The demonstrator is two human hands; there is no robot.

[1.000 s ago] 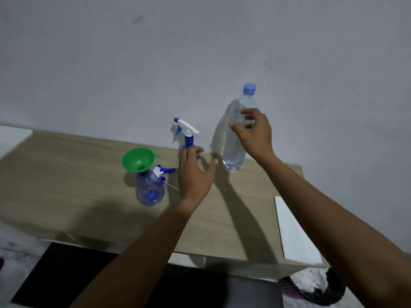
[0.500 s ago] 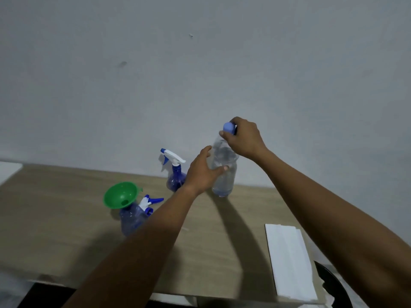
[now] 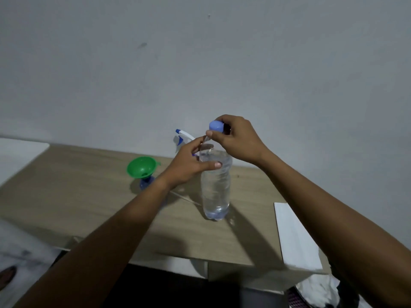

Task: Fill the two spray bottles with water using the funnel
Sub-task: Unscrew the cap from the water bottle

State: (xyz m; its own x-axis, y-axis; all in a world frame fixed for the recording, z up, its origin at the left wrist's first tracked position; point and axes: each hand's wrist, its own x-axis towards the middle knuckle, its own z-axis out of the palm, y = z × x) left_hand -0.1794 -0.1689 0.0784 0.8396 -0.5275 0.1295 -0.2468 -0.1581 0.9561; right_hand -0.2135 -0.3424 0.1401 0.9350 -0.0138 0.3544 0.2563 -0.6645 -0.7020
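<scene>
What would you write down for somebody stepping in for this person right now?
Left hand: grip round the upper body of the clear plastic water bottle, which stands on the wooden table.
Right hand: pinches the bottle's pale blue cap, still on.
Green plastic funnel sits in the open blue spray bottle; the second spray bottle, white trigger head on, stands behind the left hand.
Done: funnel placed. Left: uncap, pour, then do the second bottle.

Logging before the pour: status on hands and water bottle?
Left hand grips water bottle at shoulder. Right hand pinches blue cap, cap on. Green funnel seated in spray bottle, mouth unobstructed.
</scene>
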